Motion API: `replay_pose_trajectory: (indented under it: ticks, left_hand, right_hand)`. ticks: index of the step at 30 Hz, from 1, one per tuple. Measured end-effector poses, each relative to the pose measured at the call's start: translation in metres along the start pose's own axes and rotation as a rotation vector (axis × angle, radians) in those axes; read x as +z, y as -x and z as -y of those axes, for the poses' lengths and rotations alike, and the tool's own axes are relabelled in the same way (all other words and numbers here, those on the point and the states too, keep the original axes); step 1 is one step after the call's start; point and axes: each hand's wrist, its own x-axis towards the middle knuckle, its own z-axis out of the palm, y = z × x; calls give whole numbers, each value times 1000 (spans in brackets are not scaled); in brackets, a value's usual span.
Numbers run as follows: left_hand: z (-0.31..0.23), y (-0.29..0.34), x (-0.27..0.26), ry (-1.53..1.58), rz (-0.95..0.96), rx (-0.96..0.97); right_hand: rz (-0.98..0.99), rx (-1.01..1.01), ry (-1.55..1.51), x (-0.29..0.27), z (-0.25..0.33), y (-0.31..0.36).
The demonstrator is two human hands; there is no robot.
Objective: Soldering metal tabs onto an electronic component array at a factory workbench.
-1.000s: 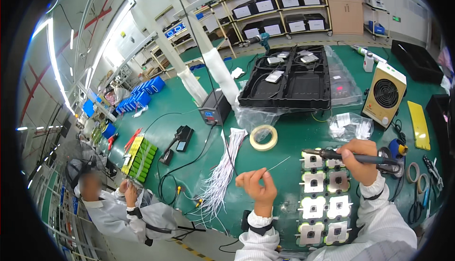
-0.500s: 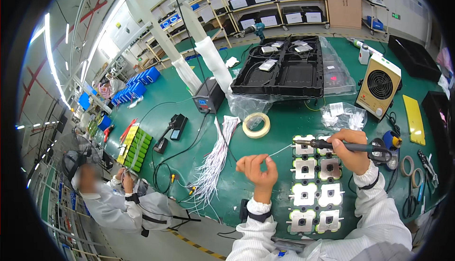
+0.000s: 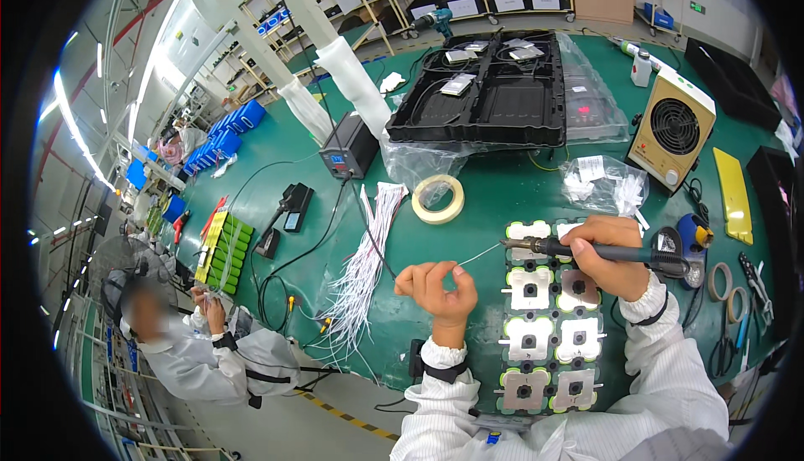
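Note:
My right hand (image 3: 615,253) is closed around a soldering iron (image 3: 586,252), a dark handle with a metal barrel that points left. Its tip sits over the far left cell plate of a battery pack (image 3: 528,289), whose square metal plates stand in two columns on the green table. Between pinched fingers, my left hand (image 3: 440,293) grips a thin solder wire (image 3: 481,255), stretched toward the iron's tip. Whether wire and tip touch is too small to tell.
Left of my hands lie a bundle of white wires (image 3: 373,268) and a tape roll (image 3: 437,200). A soldering station (image 3: 347,151) and black case (image 3: 481,101) stand behind. An ionizing fan (image 3: 672,130) and scissors (image 3: 723,352) are at right. A co-worker (image 3: 201,344) works at left.
The view has shifted slightly, so the table's things sit lower-left to upper-left in it. Both hands keep their grips, and the iron's tip has moved a little left over the far cell plate.

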Motion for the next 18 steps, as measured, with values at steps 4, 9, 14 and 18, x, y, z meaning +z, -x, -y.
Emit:
replay_pose_trajectory:
  ticks: [4, 9, 14, 18]
  left_hand:
    - [0, 0, -2, 4, 26, -11]
    - [0, 1, 0, -2, 28, -14]
    - [0, 0, 2, 0, 30, -17]
    - [-1, 1, 3, 3, 31, -25]
  right_hand:
    - [1, -4, 27, 0, 2, -1]
    - [13, 15, 6, 1, 1, -1]
    - [6, 15, -6, 2, 0, 0]
    - [12, 20, 0, 1, -1, 0]
